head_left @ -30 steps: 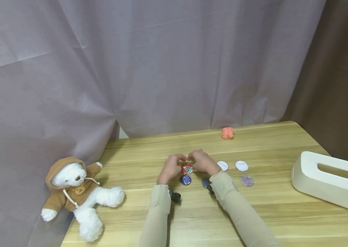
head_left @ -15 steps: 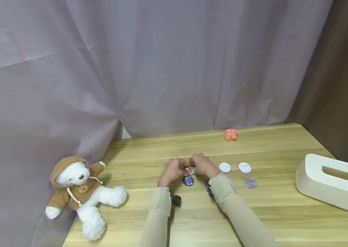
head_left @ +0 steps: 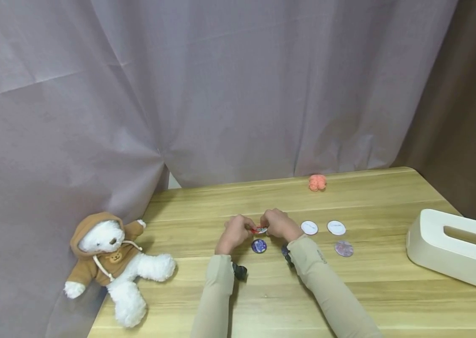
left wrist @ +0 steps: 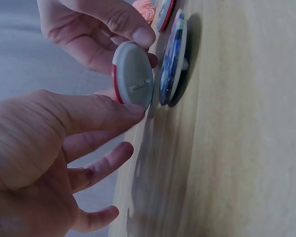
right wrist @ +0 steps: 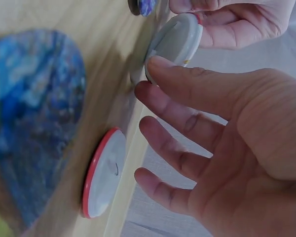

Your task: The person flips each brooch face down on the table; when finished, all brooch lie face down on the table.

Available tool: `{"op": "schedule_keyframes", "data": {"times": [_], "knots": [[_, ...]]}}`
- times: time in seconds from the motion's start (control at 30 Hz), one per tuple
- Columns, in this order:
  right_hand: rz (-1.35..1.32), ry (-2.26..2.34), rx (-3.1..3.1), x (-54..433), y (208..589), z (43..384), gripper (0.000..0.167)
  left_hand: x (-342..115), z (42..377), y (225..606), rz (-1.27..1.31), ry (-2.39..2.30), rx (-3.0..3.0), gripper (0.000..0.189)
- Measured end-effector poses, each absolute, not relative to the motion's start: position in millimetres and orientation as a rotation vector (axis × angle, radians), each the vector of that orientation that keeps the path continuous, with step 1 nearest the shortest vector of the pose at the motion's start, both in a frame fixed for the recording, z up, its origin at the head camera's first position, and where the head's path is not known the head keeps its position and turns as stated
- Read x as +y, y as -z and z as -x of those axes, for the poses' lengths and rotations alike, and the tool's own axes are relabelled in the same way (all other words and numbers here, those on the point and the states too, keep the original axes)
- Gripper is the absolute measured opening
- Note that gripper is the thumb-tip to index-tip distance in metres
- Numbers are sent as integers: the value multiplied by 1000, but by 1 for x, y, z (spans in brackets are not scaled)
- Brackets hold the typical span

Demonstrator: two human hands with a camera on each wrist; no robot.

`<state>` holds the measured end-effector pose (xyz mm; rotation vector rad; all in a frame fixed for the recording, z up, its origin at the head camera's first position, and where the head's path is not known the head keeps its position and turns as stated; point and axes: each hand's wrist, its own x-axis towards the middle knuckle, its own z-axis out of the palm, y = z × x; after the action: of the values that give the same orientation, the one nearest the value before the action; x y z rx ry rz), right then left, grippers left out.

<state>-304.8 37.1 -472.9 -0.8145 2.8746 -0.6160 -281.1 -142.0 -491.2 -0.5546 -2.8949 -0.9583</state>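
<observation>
Both hands hold a red-rimmed pin-back button badge point(head_left: 259, 230) between them, tilted up on its edge. Its pale back with the pin point(left wrist: 140, 85) shows in the left wrist view. My left hand point(head_left: 236, 232) pinches one side between thumb and forefinger, the other fingers spread loosely. On the opposite side my right hand point(head_left: 280, 224) pinches the rim with thumb and forefinger. Just in front of them a blue patterned badge point(head_left: 259, 246) lies face up. Another blue badge point(right wrist: 34, 94) lies close under the right wrist, mostly hidden in the head view.
Two badges lie white back up, one nearer point(head_left: 309, 227) and one farther right point(head_left: 336, 227), with a purple badge point(head_left: 343, 248) in front. A coral flower-shaped piece point(head_left: 317, 182) sits at the back. A plush bear point(head_left: 115, 258) sits left; a cream tissue box point(head_left: 457, 253) stands right.
The red badge has gone from lying face up between the hands to being pinched and tilted on edge, its face turning out of the head view. The hands have closed in on it.
</observation>
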Motion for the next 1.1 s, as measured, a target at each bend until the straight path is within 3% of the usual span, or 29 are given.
{"op": "schedule_keyframes", "data": {"times": [0.47, 1.1], "knots": [[977, 788, 2858, 44, 470, 304, 13, -146, 282, 493, 515, 1027, -2837, 10], [873, 818, 2840, 45, 471, 304, 17, -142, 281, 491, 498, 1074, -2827, 12]]}}
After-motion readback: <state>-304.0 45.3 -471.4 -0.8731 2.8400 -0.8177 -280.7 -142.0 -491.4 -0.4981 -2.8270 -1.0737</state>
